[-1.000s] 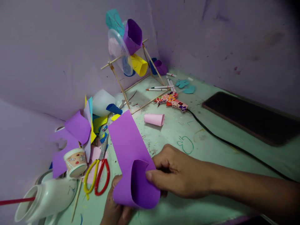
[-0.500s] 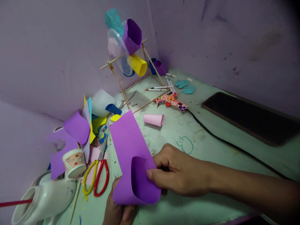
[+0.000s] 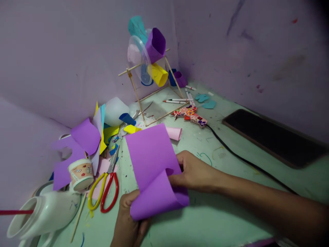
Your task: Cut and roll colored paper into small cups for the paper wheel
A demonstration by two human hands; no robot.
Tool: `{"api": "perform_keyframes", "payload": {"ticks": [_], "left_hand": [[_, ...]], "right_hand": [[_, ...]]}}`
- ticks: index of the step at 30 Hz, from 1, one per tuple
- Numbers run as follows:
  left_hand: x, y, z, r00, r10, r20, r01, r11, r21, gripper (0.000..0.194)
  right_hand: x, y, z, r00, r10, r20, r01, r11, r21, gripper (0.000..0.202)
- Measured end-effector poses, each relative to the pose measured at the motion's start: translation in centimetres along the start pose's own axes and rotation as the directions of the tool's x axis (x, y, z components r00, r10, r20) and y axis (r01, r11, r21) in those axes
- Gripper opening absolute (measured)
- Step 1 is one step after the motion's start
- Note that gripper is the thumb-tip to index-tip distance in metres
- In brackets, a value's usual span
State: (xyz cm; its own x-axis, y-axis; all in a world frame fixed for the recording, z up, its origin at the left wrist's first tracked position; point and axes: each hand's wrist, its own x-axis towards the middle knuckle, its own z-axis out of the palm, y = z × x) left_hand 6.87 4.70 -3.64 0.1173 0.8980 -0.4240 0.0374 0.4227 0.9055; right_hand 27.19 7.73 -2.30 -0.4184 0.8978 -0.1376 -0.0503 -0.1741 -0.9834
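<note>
A purple sheet of craft paper is held between both hands, its near end curled over into a loose roll and its far end flat. My left hand grips the curled part at the lower left, thumb on top. At the right edge my right hand pinches the paper, its thumb tucked inside the curl; some of its fingers are hidden. Beyond the sheet, partly covered by it, lies a small pink paper roll. Scissors with yellow and red handles lie left of the sheet.
A stick frame carries a clear plastic disc with coloured paper cups. A floral glue gun trails a black cord. A dark phone lies right. Paper scraps, a paper cup and a white jug crowd the left.
The paper's curled end has turned from an open loop facing me to a flatter fold. The right hand has moved slightly up and right, and the view has shifted a little.
</note>
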Motion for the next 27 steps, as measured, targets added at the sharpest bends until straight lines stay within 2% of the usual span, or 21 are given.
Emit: {"api": "perform_keyframes", "payload": {"ticks": [4,8,11,13,15,18,22,25,27], "left_hand": [[-0.6,1.1,0.1,0.993,0.076,0.085,-0.090,0.980,0.178,0.014],[-1.0,1.3,0.3,0.983,0.177,0.052,-0.184,0.956,0.227,0.014],[-0.8,0.8,0.5,0.993,0.086,0.084,-0.096,0.987,0.125,0.012],[-0.6,0.5,0.4,0.987,-0.016,0.163,0.017,1.000,-0.010,0.009],[-0.6,0.5,0.1,0.971,-0.042,0.234,0.081,0.984,-0.158,0.008],[-0.7,1.0,-0.5,0.963,0.033,0.266,0.062,0.938,-0.340,0.027],[-1.0,1.9,-1.0,0.962,0.082,0.262,0.047,0.892,-0.450,0.032],[-1.1,2.0,-1.0,0.969,0.077,0.234,0.036,0.896,-0.444,0.028],[-1.2,2.0,-1.0,0.972,0.082,0.218,0.017,0.908,-0.419,0.026]], "right_hand": [[0.3,1.2,0.4,0.999,0.007,-0.053,-0.005,0.999,0.033,0.002],[0.5,2.0,1.0,0.992,-0.090,-0.094,0.100,0.989,0.107,0.010],[0.5,2.3,0.9,0.988,-0.099,-0.117,0.114,0.986,0.123,0.017],[0.6,2.6,0.6,0.991,-0.055,-0.124,0.069,0.991,0.113,0.020],[0.6,2.9,0.2,0.989,0.006,-0.147,0.014,0.990,0.137,0.020],[0.8,3.0,0.0,0.970,0.074,-0.230,-0.005,0.958,0.288,0.029],[1.0,2.5,0.1,0.953,0.117,-0.278,0.012,0.906,0.424,0.042],[1.2,2.5,0.1,0.930,0.121,-0.346,0.016,0.930,0.367,0.050],[1.3,2.7,0.0,0.932,0.047,-0.360,0.039,0.973,0.229,0.058]]}}
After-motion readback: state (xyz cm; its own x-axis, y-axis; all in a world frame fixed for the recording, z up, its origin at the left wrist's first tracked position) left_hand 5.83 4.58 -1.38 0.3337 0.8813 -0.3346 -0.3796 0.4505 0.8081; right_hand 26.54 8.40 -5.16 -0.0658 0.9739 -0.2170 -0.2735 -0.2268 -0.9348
